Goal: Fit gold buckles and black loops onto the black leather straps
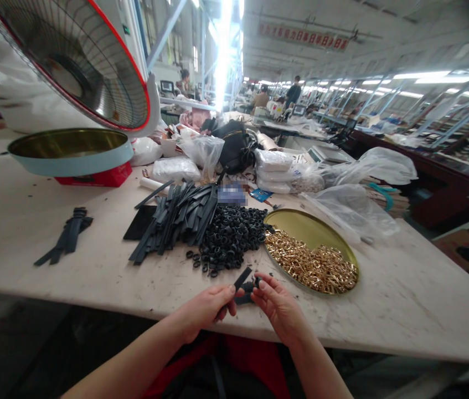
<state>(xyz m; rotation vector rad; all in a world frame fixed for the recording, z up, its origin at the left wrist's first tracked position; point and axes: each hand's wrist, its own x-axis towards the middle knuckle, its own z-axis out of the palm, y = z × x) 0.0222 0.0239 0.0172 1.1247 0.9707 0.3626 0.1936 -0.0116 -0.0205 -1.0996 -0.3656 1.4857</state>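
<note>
My left hand (211,306) is closed on a dark strap (242,277), pinched so that its end points up and to the right. My right hand (279,308) pinches a small black loop (257,282) close to that strap. Another dark strip (243,299) shows below, between the hands. Just beyond lies a heap of small black loops (234,235), and to its left a pile of black straps (180,216). Gold metal clasps (313,263) fill the near part of a round gold tray (300,219) on the right.
At the left, a bundle of black strips (70,233) lies near a round tin (76,165) on a red box (97,176), under a large fan (80,61). Plastic bags (367,166) and a black bag (236,147) crowd the back. Several people are farther off.
</note>
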